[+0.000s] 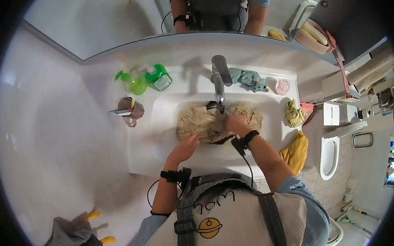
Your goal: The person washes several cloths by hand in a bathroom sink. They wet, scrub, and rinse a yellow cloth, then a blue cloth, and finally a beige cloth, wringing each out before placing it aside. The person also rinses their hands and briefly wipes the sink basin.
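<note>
A wet beige cloth [193, 121] with dark parts lies bunched in the basin of the white sink [145, 158]. Above its middle stands the chrome faucet [219, 79], and water seems to run from its spout onto the fabric. My right hand [238, 123] is curled on the right half of the cloth, close to the spout; its fingertips are hidden in fabric and water. At the cloth's lower left edge, my left hand [183, 149] has its fingers spread and holds nothing. Whether its fingertips touch the fabric is hard to tell.
Left on the sink stand a green pump bottle [137, 85], a green soap bottle [159, 77] and a brown cup [134, 109] with toothbrushes. Along the right are a grey-green cloth [249, 79], a pink-and-white dish [282, 87], a yellow striped cloth [294, 114] and a mustard cloth [296, 151].
</note>
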Motion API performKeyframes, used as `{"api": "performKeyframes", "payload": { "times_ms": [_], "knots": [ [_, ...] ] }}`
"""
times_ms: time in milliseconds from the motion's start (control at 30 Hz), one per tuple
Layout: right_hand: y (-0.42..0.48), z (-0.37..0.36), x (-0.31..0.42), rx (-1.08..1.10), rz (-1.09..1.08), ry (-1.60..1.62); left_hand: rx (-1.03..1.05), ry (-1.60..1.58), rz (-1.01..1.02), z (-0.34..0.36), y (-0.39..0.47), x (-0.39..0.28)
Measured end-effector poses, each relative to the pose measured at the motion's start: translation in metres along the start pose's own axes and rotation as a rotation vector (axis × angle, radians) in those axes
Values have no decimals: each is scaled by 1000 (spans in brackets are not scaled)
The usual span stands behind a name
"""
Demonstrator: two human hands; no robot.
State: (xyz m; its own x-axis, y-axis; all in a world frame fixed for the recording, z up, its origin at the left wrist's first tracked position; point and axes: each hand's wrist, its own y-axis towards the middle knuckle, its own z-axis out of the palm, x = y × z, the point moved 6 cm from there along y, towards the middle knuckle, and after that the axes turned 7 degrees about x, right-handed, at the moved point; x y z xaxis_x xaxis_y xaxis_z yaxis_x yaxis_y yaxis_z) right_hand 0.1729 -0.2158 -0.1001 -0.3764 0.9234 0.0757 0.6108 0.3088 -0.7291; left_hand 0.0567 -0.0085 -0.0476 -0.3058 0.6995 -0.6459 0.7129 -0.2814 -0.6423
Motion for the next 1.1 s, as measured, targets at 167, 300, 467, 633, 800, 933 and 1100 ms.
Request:
{"api": "performKeyframes", "payload": {
  "times_ms": [167, 300, 467, 633, 800, 933, 1100],
  "knots": [
    [3, 26, 54, 96, -249, -378, 8, 10, -6, 8, 3, 3],
    [26, -16, 70, -239, -173, -138, -18, -138, 35, 9, -6, -5],
    [55, 29, 102, -241, -504, -192, -112, -37, 139, 1, -8, -9],
    [40, -1, 56, -177, -220, -148, -153, -182, -6, -8, -27, 6],
    [27, 26, 64, -29, -599, -307, -128, -250, 73, 7, -5, 20],
    [11, 21, 9, -281, -231, 60, -132, -51, 193, -2, -3, -4],
    [-21, 26, 0, -249, -246, -20, -52, -64, 95, -2, 0, -17]
  ]
}}
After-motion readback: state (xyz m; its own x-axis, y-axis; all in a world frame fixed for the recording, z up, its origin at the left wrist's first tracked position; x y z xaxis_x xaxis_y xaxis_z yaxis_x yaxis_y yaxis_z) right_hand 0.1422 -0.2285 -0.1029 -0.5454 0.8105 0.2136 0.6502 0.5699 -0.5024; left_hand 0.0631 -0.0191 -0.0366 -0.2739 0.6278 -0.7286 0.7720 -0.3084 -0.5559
